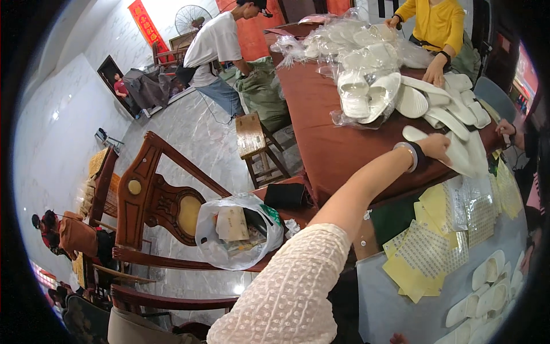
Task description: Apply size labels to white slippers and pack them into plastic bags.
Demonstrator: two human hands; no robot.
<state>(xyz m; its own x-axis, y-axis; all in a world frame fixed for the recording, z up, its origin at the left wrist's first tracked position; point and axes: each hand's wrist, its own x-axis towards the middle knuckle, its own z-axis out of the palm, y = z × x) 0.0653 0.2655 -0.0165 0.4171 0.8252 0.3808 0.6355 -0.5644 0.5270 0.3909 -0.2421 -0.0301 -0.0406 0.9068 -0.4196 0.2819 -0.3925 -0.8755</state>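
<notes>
My left hand (436, 148), at the end of a cream sleeve and wearing a bracelet and a dark wristband, reaches across the table. Its fingers are closed on a white slipper (458, 153) at the near right of a loose heap. More unwrapped white slippers (455, 106) overlap just beyond it. To their left lies a pair of slippers in a clear plastic bag (369, 94), in front of a pile of bagged ones (355, 43). At the lower edge only some fingertips, seemingly of my right hand (399, 339), show; their grip is hidden.
Yellow sticker sheets (415, 261) and several white slippers (487, 292) lie on a grey surface (375, 292). A co-worker in yellow (438, 23) touches the heap across the brown-covered table (312, 114). Another hand (505, 128) is at right. A wooden chair (154, 189) and plastic bag (240, 252) stand left.
</notes>
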